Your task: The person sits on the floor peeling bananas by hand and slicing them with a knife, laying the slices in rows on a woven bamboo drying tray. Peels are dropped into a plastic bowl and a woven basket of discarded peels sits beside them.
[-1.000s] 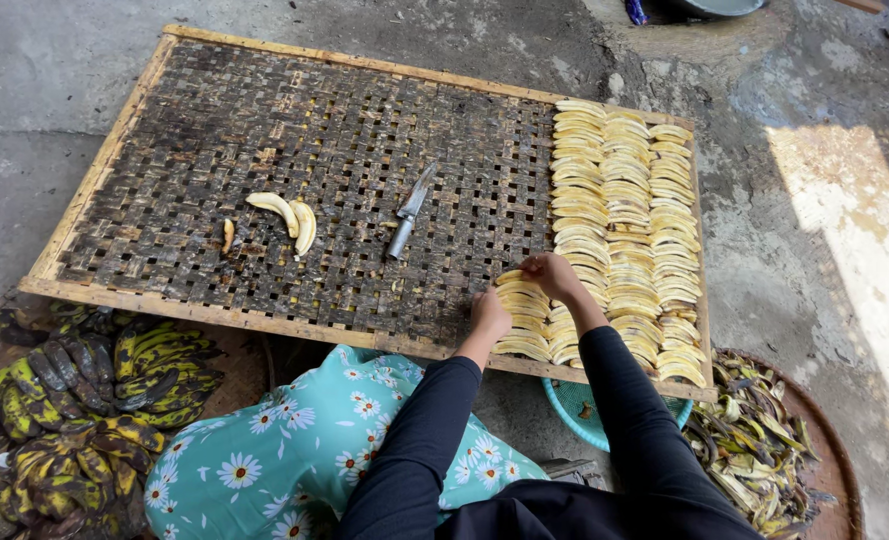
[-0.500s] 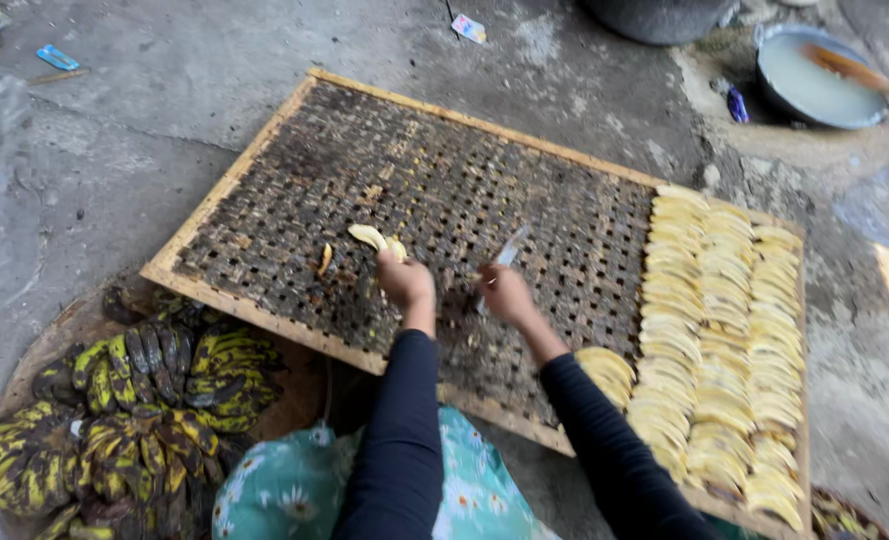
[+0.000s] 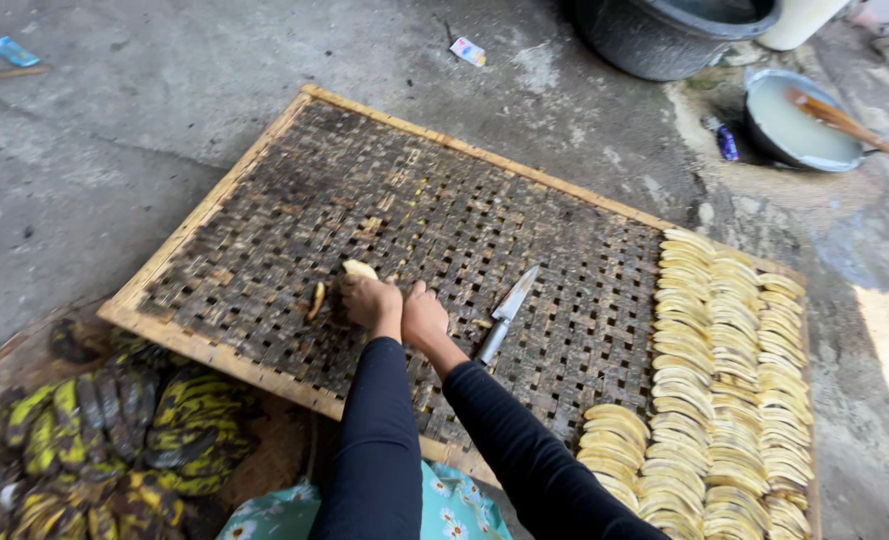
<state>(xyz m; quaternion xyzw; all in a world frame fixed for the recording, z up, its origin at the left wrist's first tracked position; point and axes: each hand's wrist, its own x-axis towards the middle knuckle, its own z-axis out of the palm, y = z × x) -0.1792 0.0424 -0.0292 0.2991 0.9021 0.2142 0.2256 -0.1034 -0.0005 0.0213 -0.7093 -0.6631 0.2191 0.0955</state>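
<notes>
My left hand [image 3: 370, 300] is closed around a peeled banana [image 3: 360, 268], whose pale tip sticks out beyond the fingers. It rests near the middle of a large woven bamboo tray [image 3: 265, 215]. My right hand [image 3: 425, 315] sits right beside the left, touching it, with its fingers curled away from view. Whether it also grips the banana I cannot tell. A knife [image 3: 505, 310] lies on the tray just right of my right hand, untouched. A small banana piece [image 3: 317, 298] lies left of my left hand.
Rows of flat yellow banana slices [image 3: 725, 380] cover the tray's right end. Dark-skinned banana bunches [image 3: 115, 430] lie on the ground at bottom left. A dark bucket [image 3: 665, 30] and a bowl of pale liquid [image 3: 800, 125] with a wooden stick stand at the far right.
Both hands left the slices on the right and moved to the tray's middle. The left hand took up the peeled banana, and the right hand came in beside it, away from the knife.
</notes>
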